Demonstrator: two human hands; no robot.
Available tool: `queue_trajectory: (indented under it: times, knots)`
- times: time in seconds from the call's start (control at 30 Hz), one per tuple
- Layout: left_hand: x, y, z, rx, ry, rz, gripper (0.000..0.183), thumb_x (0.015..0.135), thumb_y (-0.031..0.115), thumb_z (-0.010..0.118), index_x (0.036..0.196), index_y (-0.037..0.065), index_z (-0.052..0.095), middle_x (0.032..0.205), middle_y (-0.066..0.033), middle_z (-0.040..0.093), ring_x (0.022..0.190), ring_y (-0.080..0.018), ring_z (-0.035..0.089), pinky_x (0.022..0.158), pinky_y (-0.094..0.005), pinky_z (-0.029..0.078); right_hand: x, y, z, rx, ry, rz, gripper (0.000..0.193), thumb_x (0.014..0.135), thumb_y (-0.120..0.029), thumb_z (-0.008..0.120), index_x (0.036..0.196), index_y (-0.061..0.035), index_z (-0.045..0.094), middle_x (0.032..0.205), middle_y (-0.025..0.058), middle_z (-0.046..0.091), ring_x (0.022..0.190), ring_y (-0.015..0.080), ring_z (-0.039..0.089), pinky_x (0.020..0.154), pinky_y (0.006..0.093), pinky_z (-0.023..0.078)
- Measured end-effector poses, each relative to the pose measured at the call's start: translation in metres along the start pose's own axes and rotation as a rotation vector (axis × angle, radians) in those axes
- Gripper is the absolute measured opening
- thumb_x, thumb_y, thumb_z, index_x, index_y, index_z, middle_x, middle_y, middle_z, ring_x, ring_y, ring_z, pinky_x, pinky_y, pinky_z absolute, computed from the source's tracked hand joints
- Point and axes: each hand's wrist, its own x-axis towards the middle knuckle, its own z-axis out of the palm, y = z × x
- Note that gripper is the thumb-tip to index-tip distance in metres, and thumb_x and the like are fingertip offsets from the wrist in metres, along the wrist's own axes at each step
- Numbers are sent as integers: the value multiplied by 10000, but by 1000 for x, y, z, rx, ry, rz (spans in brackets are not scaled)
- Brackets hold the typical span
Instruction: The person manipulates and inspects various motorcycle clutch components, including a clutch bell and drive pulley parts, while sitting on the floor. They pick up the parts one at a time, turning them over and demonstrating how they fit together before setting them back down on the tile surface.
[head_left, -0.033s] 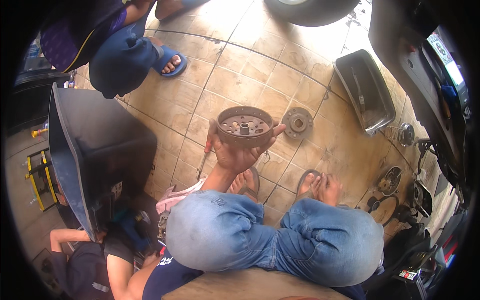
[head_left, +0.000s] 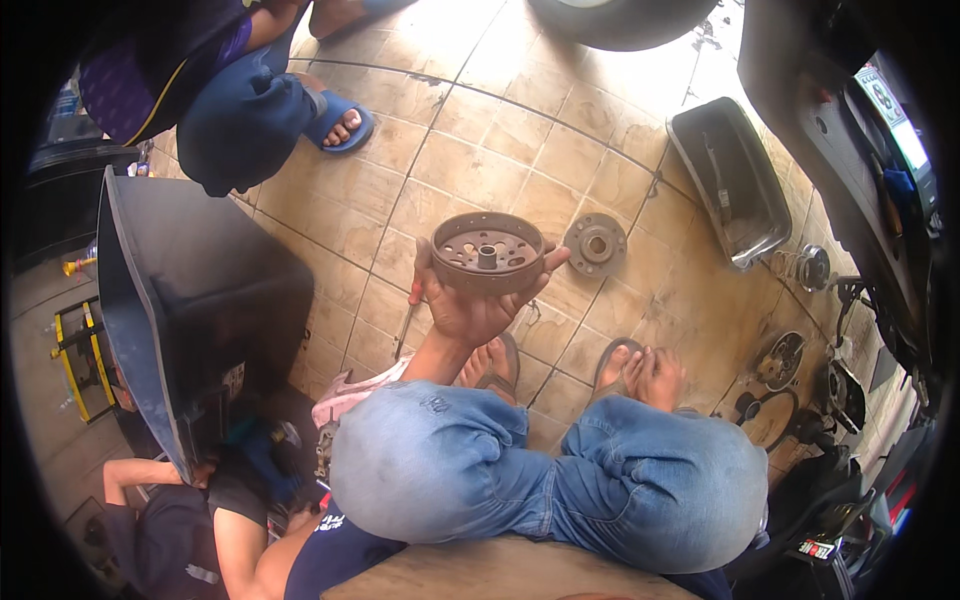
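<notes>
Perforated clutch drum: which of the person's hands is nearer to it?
Left: the left hand supports the drum from beneath; the right hand is apart, at the right foot.

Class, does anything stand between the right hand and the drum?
Yes: the left hand has fingers along the right side of the drum; the right foot is just left of the right hand. Nothing else visible.

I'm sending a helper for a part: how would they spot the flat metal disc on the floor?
On the tiled floor, find the black tray at upper right. From there look down and left toward the metal drum in the left hand; the disc lies just before it. It's flat with a centre ring, unlike the deep drum.
</notes>
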Motion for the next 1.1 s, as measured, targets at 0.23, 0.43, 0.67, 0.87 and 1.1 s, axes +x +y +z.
queue_trajectory:
  times: [0.23,0.43,0.67,0.87,1.1]
  knots:
    - [0,-6,-8,-74,-62,13,1199,841,885,477,1551,-59,271,1544,-413,277,1506,-551,191,1141,-525,481,-10,9,-4,16,-37,104,310,963,-277,648,892,5,755,901,181,717,846,353,663,764,463,473]
    - [10,-15,-16,-34,-71,-17,1135,845,877,485,1547,0,325,1536,-341,356,1463,-559,284,1183,-551,428,-16,15,2,65,-139,248,322,963,-280,647,893,17,750,904,188,720,851,360,671,767,469,480]
    - [20,-33,-17,278,-23,12,1019,850,888,463,1495,99,449,1448,-202,544,1377,-458,501,1170,-529,453,-11,38,8,187,-318,546,337,963,-283,645,894,32,744,906,198,724,858,369,681,772,476,487]
    - [20,-42,-17,319,71,54,989,861,876,470,1450,82,487,1404,-193,578,1333,-434,554,1131,-502,493,-10,61,26,337,-322,680,413,980,-318,639,887,75,724,818,180,727,754,249,687,671,392,513]
    - [25,-35,-23,-41,374,86,1038,845,843,545,1427,-11,445,1391,-294,509,1281,-550,534,1099,-540,529,43,32,36,775,-72,438,441,966,-233,667,1306,45,632,898,202,747,814,215,710,746,369,547]
